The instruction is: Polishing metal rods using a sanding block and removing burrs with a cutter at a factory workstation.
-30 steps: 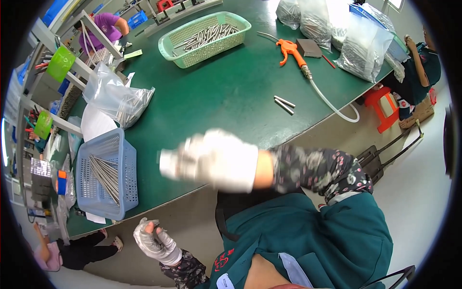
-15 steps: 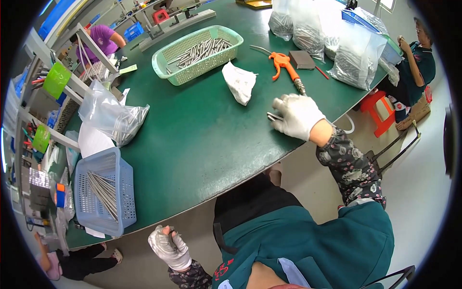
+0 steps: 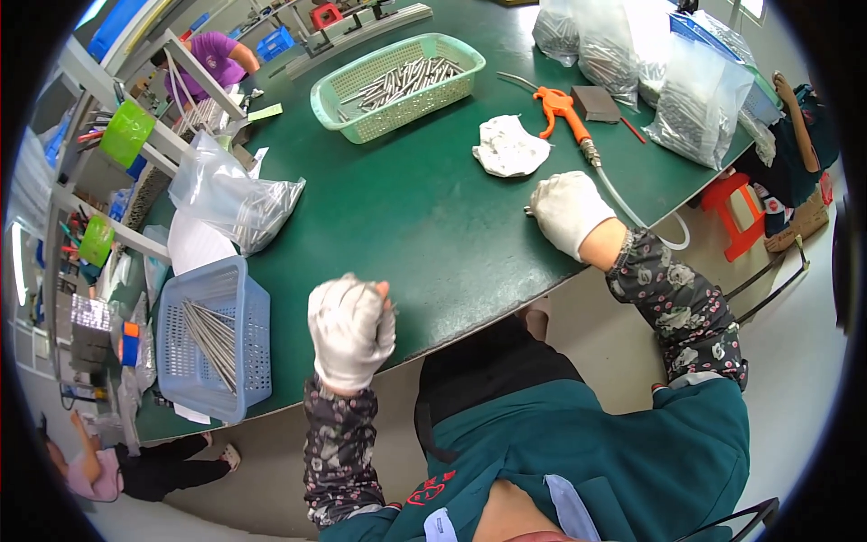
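While our L hand [image 3: 350,330] hangs fisted at 7 o'clock w/ nothing visible in it, our R hand [image 3: 569,210] at 2 curls over thin metal pins [image 3: 527,212] on the green table [image 3: 406,217], prob. to gather them; grip unclear.

A factory assembly workshop: a long green desk [image 3: 406,217] carries plastic baskets of metal rods [image 3: 397,83], bagged parts [image 3: 695,99] and an orange air blow gun [image 3: 564,113], with parts racks [image 3: 108,181] alongside.
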The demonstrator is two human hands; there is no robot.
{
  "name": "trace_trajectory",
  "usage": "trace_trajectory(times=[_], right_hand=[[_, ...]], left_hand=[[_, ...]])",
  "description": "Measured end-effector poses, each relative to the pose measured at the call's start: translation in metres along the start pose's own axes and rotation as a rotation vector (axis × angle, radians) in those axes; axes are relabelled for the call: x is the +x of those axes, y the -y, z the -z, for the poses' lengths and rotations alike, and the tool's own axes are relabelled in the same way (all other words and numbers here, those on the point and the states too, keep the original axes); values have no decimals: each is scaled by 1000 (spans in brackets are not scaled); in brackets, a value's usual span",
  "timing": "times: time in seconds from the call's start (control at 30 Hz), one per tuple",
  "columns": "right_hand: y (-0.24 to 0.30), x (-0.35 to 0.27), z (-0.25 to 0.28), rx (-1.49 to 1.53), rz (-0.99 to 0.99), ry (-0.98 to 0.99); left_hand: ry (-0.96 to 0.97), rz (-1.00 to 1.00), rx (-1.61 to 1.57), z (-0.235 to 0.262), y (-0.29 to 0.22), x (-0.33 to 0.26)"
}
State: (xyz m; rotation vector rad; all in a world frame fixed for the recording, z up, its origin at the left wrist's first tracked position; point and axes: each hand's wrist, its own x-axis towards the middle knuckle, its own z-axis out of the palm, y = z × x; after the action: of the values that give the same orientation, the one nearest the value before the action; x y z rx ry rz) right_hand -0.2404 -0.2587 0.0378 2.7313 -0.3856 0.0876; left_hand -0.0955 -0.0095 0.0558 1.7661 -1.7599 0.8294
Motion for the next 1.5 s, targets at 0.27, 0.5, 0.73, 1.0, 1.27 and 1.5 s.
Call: trace_trajectory(times=[0.27,0.5,0.73,1.0,1.27,1.5], right_hand=[[0,10,7,-168,134,112],[40,49,42,945,80,-438],[111,104,4,1365,124,-568],[116,102,0,1432,128,-532],[117,101,-10,1490,105,-419],[117,105,-16,1436,81,-377]], left_hand=[[-197,107,-158,-56,41,30],[-182,409,-625,-67,54,2],[-266,687,-881,-72,61,-8],[-158,797,-902,-75,62,-9],[-157,837,-960,-78,60,-11],[-116,798,-881,-82,63,-13]])
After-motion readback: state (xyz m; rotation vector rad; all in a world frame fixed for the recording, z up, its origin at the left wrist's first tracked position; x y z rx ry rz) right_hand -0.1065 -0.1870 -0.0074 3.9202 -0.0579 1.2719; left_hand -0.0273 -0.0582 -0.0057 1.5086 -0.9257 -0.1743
